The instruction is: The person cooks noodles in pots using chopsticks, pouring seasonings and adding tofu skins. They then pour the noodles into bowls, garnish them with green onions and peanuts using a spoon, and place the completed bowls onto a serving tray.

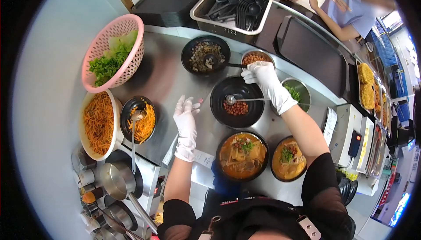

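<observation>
My right hand, in a white glove, is closed on the end of a black spoon's handle. The spoon's scoop rests in a black bowl of dark chopped topping. Just below this hand sits a larger black bowl with peanuts and a metal spoon. My left hand, also gloved, hovers over the steel counter with fingers apart, holding nothing. Two bowls of soup, one in the middle and one to the right, stand nearest my body, topped with greens and peanuts.
On the left are a pink basket of lettuce, a tub of orange shreds, a smaller bowl of shreds and pots. Behind stand a tray of black spoons and a dark tray. Another person is across the counter.
</observation>
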The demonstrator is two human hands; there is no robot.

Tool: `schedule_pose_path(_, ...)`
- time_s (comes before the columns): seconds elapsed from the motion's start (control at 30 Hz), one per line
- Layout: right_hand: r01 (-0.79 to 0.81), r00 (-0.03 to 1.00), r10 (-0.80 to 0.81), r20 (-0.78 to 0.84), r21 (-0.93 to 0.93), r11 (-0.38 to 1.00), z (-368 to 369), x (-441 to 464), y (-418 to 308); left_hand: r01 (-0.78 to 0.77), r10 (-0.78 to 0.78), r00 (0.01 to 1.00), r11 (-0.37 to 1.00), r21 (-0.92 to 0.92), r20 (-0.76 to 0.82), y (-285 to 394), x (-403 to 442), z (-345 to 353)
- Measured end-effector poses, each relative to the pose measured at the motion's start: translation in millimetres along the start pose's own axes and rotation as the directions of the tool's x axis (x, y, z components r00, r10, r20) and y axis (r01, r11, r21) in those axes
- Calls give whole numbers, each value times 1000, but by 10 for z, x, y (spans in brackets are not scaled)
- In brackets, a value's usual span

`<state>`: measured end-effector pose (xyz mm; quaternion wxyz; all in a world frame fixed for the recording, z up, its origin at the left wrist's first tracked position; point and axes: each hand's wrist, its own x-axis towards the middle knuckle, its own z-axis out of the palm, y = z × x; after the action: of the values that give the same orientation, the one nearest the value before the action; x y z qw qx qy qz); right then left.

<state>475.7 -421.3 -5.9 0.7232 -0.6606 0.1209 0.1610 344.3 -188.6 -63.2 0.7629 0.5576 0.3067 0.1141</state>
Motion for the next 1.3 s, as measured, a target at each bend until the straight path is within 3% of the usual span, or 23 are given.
schedule_pose_path(0.1,-50,995,43,86,80,996,-220,-204,7,29,-30,999,999,-42,-23,-34,-304,-286)
schedule_pose_path(0.13,-60,998,56,36,97,993,-218,-462,-117,20,-20,1000,999,-25,-2,-52,-416,-404)
schedule_pose_path(0.27,-24,999,26,39,-42,999,-440,-1250,-245,57,-57,998,998,18,-13,-26,-886,-724)
schedule_pose_path(0.33,-67,996,68,66,-26,997,-604,-1569,-182,87,-86,995,996,17,-40,-31,-1034,-837)
schedule_pose_path(0.53,106,987,-73,141,-243,964,-725,-2601,401,114,-113,990,994,-1,-88,-322,-1289,-1151)
schedule_pose_path(0.57,334,939,-242,244,-481,811,-720,-2726,474,125,-124,989,992,4,-75,-395,-1302,-1186)
schedule_pose_path(0.6,526,850,-361,383,-648,551,-716,-2817,537,136,-135,989,991,10,-64,-410,-1316,-1192)
schedule_pose_path(0.67,681,678,-396,619,-732,19,-779,-2895,744,137,-136,988,990,14,-71,-428,-1342,-1162)
schedule_pose_path(0.73,698,654,-408,636,-716,3,-820,-2892,816,145,-143,988,989,30,-61,-414,-1337,-1104)
schedule_pose_path(0.8,670,646,-527,552,-741,44,-785,-2832,765,146,-145,988,989,18,-47,-389,-1307,-1040)
schedule_pose_path(0.83,673,649,-596,473,-722,161,-756,-2742,694,146,-146,989,989,11,-31,-364,-1265,-1009)
schedule_pose_path(0.87,562,792,-540,285,-686,462,-695,-2662,608,131,-131,991,991,6,-28,-339,-1181,-964)
schedule_pose_path(0.93,283,950,-310,37,-522,805,-559,-2373,362,83,-86,996,994,68,37,-306,-964,-857)
schedule_pose_path(1.0,371,915,-403,24,-443,816,-387,-1976,122,49,-51,998,997,64,39,-280,-651,-666)
schedule_pose_path(1.03,328,931,-364,-29,-368,870,-331,-1723,106,53,-58,996,996,65,75,-267,-476,-557)
schedule_pose_path(1.17,506,812,-582,49,-557,659,-4,-855,83,65,-71,993,995,70,95,-243,228,-100)
schedule_pose_path(1.2,524,786,-609,107,-640,563,81,-750,38,74,-83,994,991,111,76,-300,404,-8)
schedule_pose_path(1.27,571,643,-720,261,-790,224,158,-445,104,80,-86,993,993,88,77,-305,678,149)
schedule_pose_path(1.3,583,613,-733,294,-795,168,185,-358,93,108,-114,993,985,134,43,-206,733,241)
